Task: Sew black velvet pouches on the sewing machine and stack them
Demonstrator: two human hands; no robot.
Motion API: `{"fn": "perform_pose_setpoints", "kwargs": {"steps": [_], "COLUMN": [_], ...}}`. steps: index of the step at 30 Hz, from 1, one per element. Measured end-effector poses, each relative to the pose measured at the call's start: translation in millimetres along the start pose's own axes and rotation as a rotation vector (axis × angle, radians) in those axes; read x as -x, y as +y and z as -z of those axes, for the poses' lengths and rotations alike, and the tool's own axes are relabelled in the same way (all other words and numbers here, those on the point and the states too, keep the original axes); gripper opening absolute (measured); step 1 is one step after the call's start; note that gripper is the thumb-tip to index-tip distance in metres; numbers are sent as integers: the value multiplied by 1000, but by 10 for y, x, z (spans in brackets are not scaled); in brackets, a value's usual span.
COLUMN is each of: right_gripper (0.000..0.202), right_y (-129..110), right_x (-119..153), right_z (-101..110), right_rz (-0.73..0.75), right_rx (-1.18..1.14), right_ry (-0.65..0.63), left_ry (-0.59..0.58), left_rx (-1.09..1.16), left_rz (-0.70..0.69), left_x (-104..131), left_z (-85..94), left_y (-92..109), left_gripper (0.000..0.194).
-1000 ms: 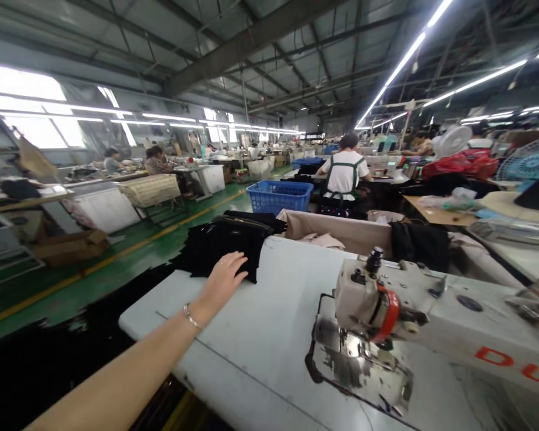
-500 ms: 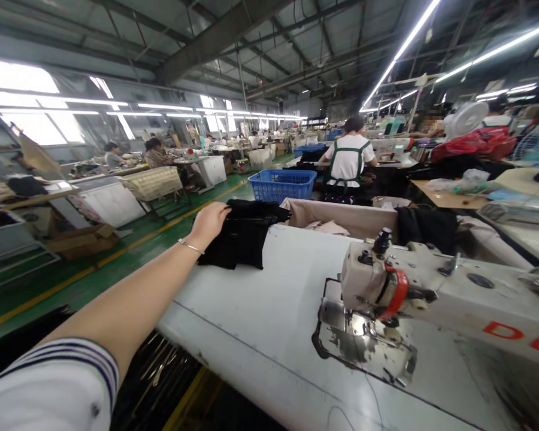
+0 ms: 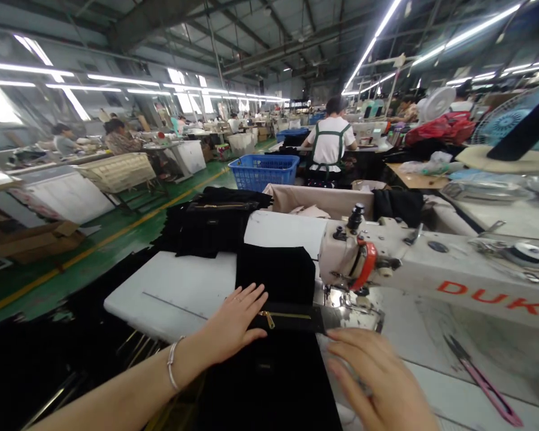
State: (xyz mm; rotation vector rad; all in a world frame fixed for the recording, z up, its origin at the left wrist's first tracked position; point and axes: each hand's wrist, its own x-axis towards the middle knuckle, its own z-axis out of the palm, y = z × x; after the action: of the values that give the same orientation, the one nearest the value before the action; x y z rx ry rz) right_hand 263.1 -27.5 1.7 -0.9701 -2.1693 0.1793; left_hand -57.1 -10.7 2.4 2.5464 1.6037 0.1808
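Observation:
A black fabric piece (image 3: 276,275) with a gold zipper (image 3: 290,315) lies across the white table in front of the sewing machine (image 3: 359,251). My left hand (image 3: 236,317) rests flat on it, fingers spread, just left of the zipper pull. At the fabric's right edge, near the zipper's end, is my right hand (image 3: 372,371), its fingers bent; whether they pinch the edge is hidden. Beyond, a stack of black pieces (image 3: 206,224) with another zipper lies on the far left part of the table.
Pink-handled snips (image 3: 480,377) lie right of my right hand. A cloth-lined bin (image 3: 336,200) stands behind the machine, with a blue basket (image 3: 265,172) farther back. A person in a white shirt (image 3: 331,143) sits ahead. Black material (image 3: 90,335) is at lower left.
My left hand has come back from the far stack to the near fabric. My right hand, the zippered piece before the machine and the snips now show. The view has shifted.

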Motion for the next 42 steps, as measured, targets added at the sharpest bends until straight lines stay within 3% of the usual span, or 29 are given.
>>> {"fn": "perform_pose_setpoints", "kwargs": {"steps": [2,4,7,11,15,18,20,22,25,28,34,42], "right_gripper": [27,33,39,31,12,7,5,4,3,6,9,12], "right_y": [-98,-169,-195,-171,-196,-254,-300,-345,-407,-461,-558,-612], "right_x": [58,126,214,242,174,112,77,39,-51,-168,-305,-279], "right_z": [-347,-596,-698,-576,-518,-510,-477,-404,-235,-56,131,200], "right_rz": [-59,-135,-193,-360,-424,-407,-404,-382,-292,-169,-35,-73], "right_rx": [36,43,-21,-95,-110,-156,-210,-259,-266,-249,-243,-226], "right_ry": [-155,-193,-196,-165,-185,-201,-176,-114,11,76,185,158], "left_ry": [21,31,21,31,48,29,18,15,-18,-26,55,117], "left_rx": [13,36,81,118,174,232,271,350,621,883,1077,1095], "left_rz": [-10,-56,-121,-103,-61,-58,-63,-41,43,108,189,179], "left_x": [-152,-307,-482,-553,-505,-450,-400,-334,-220,-115,22,64], "left_z": [-111,-124,-104,-129,-156,-76,69,282,615,808,848,880], "left_y": [50,170,369,448,414,440,487,547,637,697,737,832], "left_gripper": [63,66,50,12,21,12,3,8,13,15,13,9]}}
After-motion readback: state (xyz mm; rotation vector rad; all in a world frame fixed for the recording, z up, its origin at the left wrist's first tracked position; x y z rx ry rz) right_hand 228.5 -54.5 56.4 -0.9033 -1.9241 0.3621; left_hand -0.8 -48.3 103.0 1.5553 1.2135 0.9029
